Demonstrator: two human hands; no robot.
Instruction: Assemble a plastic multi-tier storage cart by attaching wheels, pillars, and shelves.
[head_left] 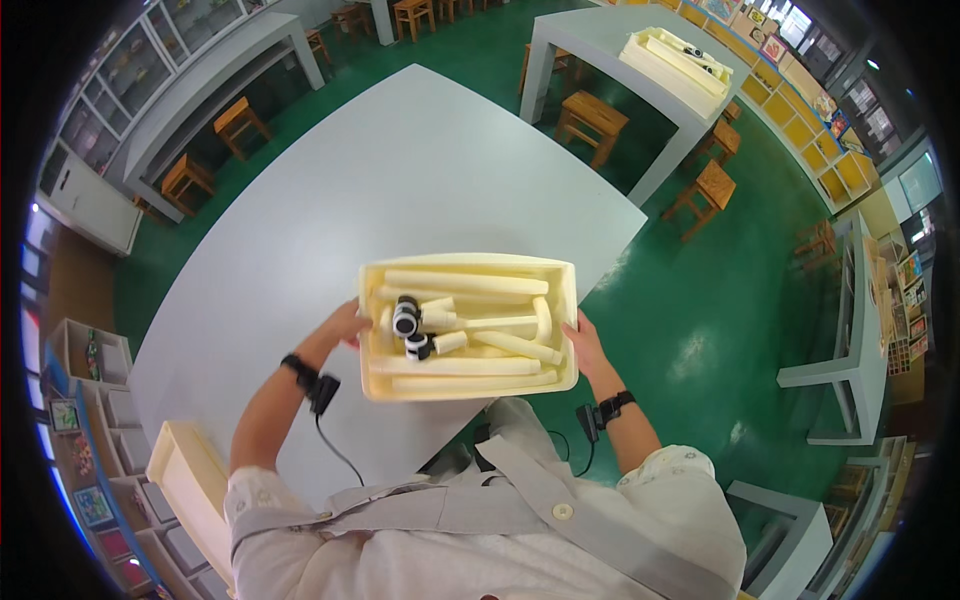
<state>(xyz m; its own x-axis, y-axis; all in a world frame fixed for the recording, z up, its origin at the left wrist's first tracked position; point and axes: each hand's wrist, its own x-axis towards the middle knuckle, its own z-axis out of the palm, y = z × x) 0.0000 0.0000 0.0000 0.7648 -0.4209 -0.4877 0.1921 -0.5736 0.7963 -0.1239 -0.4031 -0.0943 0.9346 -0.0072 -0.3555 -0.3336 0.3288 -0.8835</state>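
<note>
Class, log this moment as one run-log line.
left hand: holds tray's left side | right hand: holds right side | cream tray: above grey table

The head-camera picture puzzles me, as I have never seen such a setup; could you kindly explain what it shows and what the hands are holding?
No machine is at work here: a person wears a wide fisheye camera on the head, looking down, so straight edges bend toward the rim and the forearms enter from below. The left hand grips the left side of a cream-coloured rectangular plastic tray, and the right hand grips its right side. The tray lies over the near edge of a large pale grey table. Inside it lie long cream-coloured rods and two cream pieces with black-and-white round ends. Each wrist carries a black band with a cable. Wooden stools stand on the green floor beyond, and a similar tray rests on another table.
</note>
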